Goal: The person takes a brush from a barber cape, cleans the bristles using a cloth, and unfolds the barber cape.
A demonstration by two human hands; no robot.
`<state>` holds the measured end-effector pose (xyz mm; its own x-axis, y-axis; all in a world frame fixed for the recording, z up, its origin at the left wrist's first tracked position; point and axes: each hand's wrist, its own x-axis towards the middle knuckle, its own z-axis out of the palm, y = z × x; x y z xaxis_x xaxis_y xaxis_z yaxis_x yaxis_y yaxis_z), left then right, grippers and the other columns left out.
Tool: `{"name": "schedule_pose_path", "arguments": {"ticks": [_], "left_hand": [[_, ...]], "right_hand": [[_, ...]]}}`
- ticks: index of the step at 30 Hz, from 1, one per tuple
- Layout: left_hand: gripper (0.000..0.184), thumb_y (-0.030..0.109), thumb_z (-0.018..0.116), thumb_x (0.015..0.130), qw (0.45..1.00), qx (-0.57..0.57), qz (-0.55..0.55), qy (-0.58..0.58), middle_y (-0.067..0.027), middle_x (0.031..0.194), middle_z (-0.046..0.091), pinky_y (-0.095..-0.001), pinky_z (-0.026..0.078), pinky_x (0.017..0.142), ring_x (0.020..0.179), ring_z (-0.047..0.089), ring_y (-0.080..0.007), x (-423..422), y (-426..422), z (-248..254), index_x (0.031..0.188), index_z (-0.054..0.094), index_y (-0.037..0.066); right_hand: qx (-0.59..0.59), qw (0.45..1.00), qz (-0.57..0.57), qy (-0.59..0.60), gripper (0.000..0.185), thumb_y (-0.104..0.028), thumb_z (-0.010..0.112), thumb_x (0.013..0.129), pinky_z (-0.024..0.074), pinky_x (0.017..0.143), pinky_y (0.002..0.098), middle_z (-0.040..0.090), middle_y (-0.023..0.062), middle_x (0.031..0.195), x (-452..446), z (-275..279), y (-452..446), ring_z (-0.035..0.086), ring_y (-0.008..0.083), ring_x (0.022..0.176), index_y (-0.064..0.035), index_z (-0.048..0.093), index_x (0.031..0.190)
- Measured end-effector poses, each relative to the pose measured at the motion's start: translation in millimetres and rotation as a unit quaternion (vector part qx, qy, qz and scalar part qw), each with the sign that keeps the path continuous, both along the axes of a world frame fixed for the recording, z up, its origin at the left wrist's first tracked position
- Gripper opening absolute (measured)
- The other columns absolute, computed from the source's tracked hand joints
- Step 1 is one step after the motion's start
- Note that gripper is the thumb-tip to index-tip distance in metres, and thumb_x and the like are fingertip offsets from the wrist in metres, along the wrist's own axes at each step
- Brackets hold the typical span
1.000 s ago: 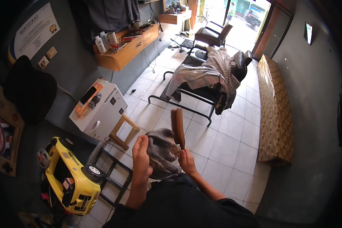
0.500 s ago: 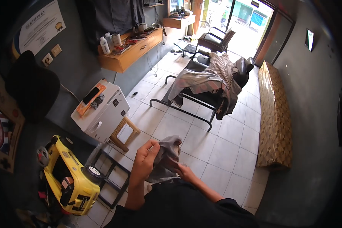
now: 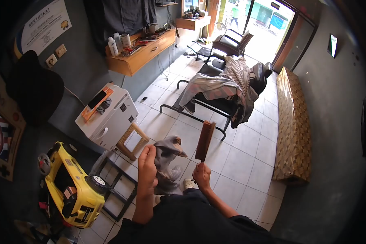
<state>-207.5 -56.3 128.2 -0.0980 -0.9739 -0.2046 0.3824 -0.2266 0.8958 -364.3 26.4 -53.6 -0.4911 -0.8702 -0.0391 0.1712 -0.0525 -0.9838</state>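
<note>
A crumpled grey cloth [image 3: 166, 164] hangs from my left hand [image 3: 147, 166], whose fingers are closed on its upper left edge. My right hand [image 3: 201, 175] is wrapped round the handle of a brown brush [image 3: 205, 141]. The brush stands upright with its bristles facing left, to the right of the cloth and apart from it. Part of the cloth's lower end is close to my dark clothing.
Beyond my hands stands a black reclining chair [image 3: 215, 105] draped with cloths. A white cabinet [image 3: 114, 122], a wicker stool [image 3: 132, 140] and a yellow toy car [image 3: 83, 189] are on the left. A long patterned bench [image 3: 293, 130] runs along the right wall.
Half a second ago the brush was hidden behind the cloth and my hands were close together. Now my right hand has moved right and up with the brush in view, and the cloth hangs more loosely.
</note>
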Motion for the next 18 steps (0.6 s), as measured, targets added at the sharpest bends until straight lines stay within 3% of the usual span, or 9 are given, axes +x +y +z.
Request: {"name": "schedule_pose_path", "arguments": {"ticks": [2, 3, 5, 6, 9, 10, 13, 16, 18], "left_hand": [[0.019, 0.022, 0.049, 0.095, 0.999, 0.018, -0.029, 0.008, 0.0011, 0.083, 0.057, -0.0187, 0.042, 0.067, 0.075, 0.052, -0.0055, -6, 5, 4, 0.093, 0.057, 0.005], [0.019, 0.023, 0.049, 0.095, 0.998, 0.029, -0.053, 0.021, 0.0009, 0.084, 0.057, -0.0187, 0.042, 0.067, 0.076, 0.052, -0.0055, -9, 8, 5, 0.093, 0.056, 0.005], [0.020, 0.024, 0.047, 0.095, 0.982, 0.051, -0.136, 0.122, 0.0009, 0.083, 0.057, -0.0182, 0.043, 0.068, 0.077, 0.053, -0.0051, -10, 10, -8, 0.094, 0.055, 0.006], [0.019, 0.024, 0.047, 0.096, 0.988, 0.022, -0.132, 0.082, 0.0020, 0.081, 0.055, -0.0172, 0.041, 0.065, 0.075, 0.052, -0.0038, -12, 13, 1, 0.093, 0.055, 0.006], [0.018, 0.022, 0.046, 0.096, 0.986, -0.027, -0.161, 0.035, 0.0049, 0.077, 0.051, -0.0153, 0.037, 0.060, 0.071, 0.046, -0.0005, -7, 17, 7, 0.089, 0.053, 0.008], [0.017, 0.021, 0.045, 0.097, 0.983, -0.036, -0.178, 0.031, 0.0058, 0.076, 0.050, -0.0149, 0.035, 0.059, 0.070, 0.044, 0.0004, -4, 19, 6, 0.088, 0.052, 0.008], [0.015, 0.018, 0.046, 0.096, 0.970, -0.093, -0.225, 0.021, 0.0074, 0.074, 0.048, -0.0146, 0.032, 0.056, 0.067, 0.039, 0.0018, -2, 22, 6, 0.087, 0.051, 0.008], [0.014, 0.018, 0.049, 0.095, 0.976, -0.091, -0.196, 0.001, 0.0069, 0.070, 0.050, -0.0146, 0.035, 0.054, 0.062, 0.042, 0.0015, -2, 23, 14, 0.088, 0.052, 0.006], [0.014, 0.019, 0.050, 0.095, 0.986, -0.066, -0.154, 0.000, 0.0064, 0.070, 0.051, -0.0149, 0.036, 0.054, 0.060, 0.044, 0.0007, -2, 21, 15, 0.089, 0.053, 0.006]], "right_hand": [[-0.084, 0.995, 0.029, 0.046, 0.034, -0.031, 0.050, 0.093, 0.0373, 0.044, 0.0294, 0.046, 0.0016, 0.054, 0, 2, 0, 0.048, 0.0118, 0.048, -0.0019, 0.050, 0.074], [-0.107, 0.965, 0.048, 0.235, 0.026, -0.024, 0.058, 0.087, 0.0416, 0.048, 0.0355, 0.051, 0.0104, 0.057, -2, 18, 0, 0.054, 0.0237, 0.051, 0.0002, 0.052, 0.077], [-0.197, 0.906, 0.108, 0.360, 0.023, -0.019, 0.063, 0.080, 0.0441, 0.053, 0.0399, 0.055, 0.0169, 0.064, -1, 33, -11, 0.056, 0.0355, 0.058, 0.0012, 0.052, 0.079], [-0.181, 0.902, 0.119, 0.375, 0.020, -0.018, 0.062, 0.081, 0.0452, 0.055, 0.0405, 0.057, 0.0179, 0.070, -2, 25, -11, 0.056, 0.0391, 0.064, -0.0002, 0.052, 0.081], [-0.064, 0.936, 0.069, 0.339, 0.017, -0.016, 0.062, 0.081, 0.0454, 0.056, 0.0408, 0.058, 0.0185, 0.071, 3, 5, -16, 0.058, 0.0390, 0.067, -0.0023, 0.055, 0.088], [0.043, 0.914, 0.076, 0.397, 0.023, -0.027, 0.058, 0.085, 0.0457, 0.059, 0.0436, 0.060, 0.0201, 0.072, -1, -7, -18, 0.059, 0.0393, 0.071, -0.0046, 0.062, 0.091], [0.247, 0.811, 0.185, 0.497, 0.043, -0.042, 0.050, 0.089, 0.0440, 0.059, 0.0452, 0.059, 0.0210, 0.070, -17, -49, -10, 0.060, 0.0370, 0.069, -0.0034, 0.064, 0.079], [0.329, 0.793, 0.223, 0.461, 0.057, -0.052, 0.042, 0.090, 0.0443, 0.060, 0.0464, 0.060, 0.0224, 0.071, -30, -96, 8, 0.060, 0.0378, 0.069, -0.0013, 0.064, 0.075], [0.302, 0.859, 0.155, 0.383, 0.059, -0.053, 0.043, 0.090, 0.0447, 0.060, 0.0446, 0.059, 0.0213, 0.068, -33, -104, 4, 0.060, 0.0350, 0.066, 0.0005, 0.063, 0.075]]}}
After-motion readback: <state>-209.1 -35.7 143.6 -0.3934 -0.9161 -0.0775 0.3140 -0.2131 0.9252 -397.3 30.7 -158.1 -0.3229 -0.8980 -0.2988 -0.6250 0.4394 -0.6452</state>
